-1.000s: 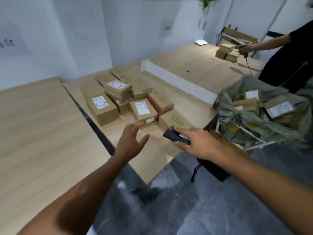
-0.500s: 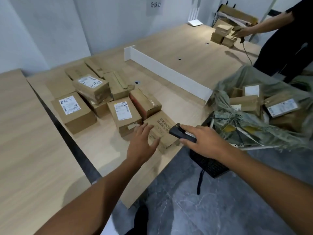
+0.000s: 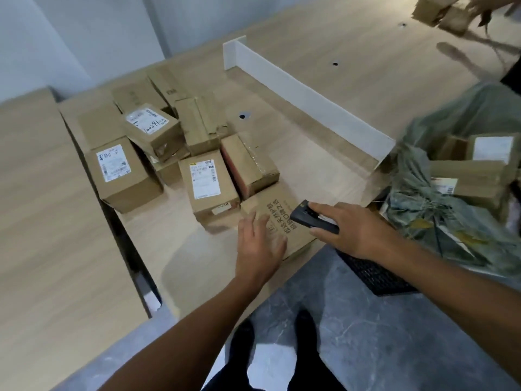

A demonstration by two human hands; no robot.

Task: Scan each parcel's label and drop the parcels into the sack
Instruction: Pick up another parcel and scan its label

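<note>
Seen from nearer and more steeply than half a second ago. Left hand (image 3: 258, 244) further forward than before, down on the near end of the printed parcel (image 3: 282, 207) at the table (image 3: 338, 114) edge, fingers straight and slightly spread, tips smeared by motion, so firm contact hard to judge. Right hand (image 3: 352, 230) curled as before round the black scanner (image 3: 313, 219), index finger laid along its top, nose held over the same parcel's right side. Other parcels unmoved, the labelled parcel (image 3: 208, 184) just beside the printed one, beyond the left hand. Sack (image 3: 439, 221) at right, cut off by the frame edge, the boxes inside partly buried in its folds. Keyboard (image 3: 375, 276) mostly hidden under the right forearm. White divider (image 3: 304, 94) across the table behind. Top right, another person's hand (image 3: 485, 7) and some boxes — too blurred to make out.
</note>
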